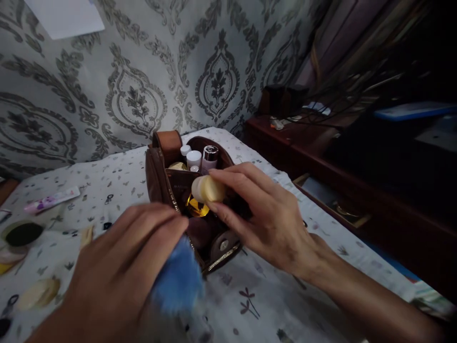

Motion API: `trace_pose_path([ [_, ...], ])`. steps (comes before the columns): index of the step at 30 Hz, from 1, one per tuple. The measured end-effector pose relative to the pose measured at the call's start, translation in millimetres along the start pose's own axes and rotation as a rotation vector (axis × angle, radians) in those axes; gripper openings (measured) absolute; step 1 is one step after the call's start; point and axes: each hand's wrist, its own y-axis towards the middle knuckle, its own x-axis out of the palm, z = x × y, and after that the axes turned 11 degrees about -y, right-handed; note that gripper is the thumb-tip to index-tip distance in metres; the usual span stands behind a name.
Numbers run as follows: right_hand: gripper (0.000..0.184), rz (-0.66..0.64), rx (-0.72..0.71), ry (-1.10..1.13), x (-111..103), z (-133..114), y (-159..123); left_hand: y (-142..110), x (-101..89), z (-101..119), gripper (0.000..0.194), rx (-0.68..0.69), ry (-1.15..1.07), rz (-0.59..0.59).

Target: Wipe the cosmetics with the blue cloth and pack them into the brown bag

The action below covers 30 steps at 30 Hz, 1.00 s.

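Note:
My right hand (271, 216) pinches a small cream-coloured jar (205, 189) between thumb and fingers, over the open front part of a brown zip bag (157, 176). In the bag's rear section stand several white-capped containers, among them a jar (193, 158), and a bottle with a shiny dark cap (210, 159). A bright yellow item (197, 206) lies inside, below the held jar. My left hand (124, 267), fingers curled, is closed on a fuzzy blue cloth (180, 276) beside the bag's near left zip edge. Blur hides the cloth's exact shape.
On the patterned white bedsheet (250, 286), left, lie a pink-and-white tube (53, 199), a round dark-topped item (23, 234) and a cream round piece (38, 294). At the right stands dark red furniture (296, 147) with an open drawer (332, 200). Patterned wallpaper rises behind.

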Motion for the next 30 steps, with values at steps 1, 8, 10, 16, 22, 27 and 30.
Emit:
trace_pose_path([
  [1, 0.027, 0.074, 0.029, 0.017, 0.8, -0.1, -1.2, 20.0, 3.8, 13.7, 0.025, 0.074, 0.136, -0.087],
  [8, 0.037, 0.470, 0.234, 0.241, 13.4, 8.2, -19.3, 78.9, 39.4, 61.7, 0.004, 0.349, 1.156, -0.808],
  [10, 0.035, 0.517, 0.269, 0.275, 17.4, 11.9, -24.0, 85.9, 49.4, 66.4, 0.009, 0.287, 1.299, -0.952],
  [16, 0.031, 0.560, 0.366, 0.284, 22.8, 21.3, -30.2, 100.4, 77.7, 67.8, 0.017, 0.147, 1.481, -1.182],
  [22, 0.030, 0.551, 0.359, 0.334, 21.1, 25.7, -32.7, 96.8, 87.0, 44.8, 0.015, 0.159, 1.380, -1.243],
  [27, 0.031, 0.530, 0.375, 0.312, 20.4, 26.0, -33.1, 95.0, 84.8, 33.5, 0.018, 0.139, 1.291, -1.222],
  [30, 0.030, 0.524, 0.379, 0.304, 20.1, 25.1, -33.0, 96.2, 82.1, 31.2, 0.018, 0.109, 1.237, -1.214],
])
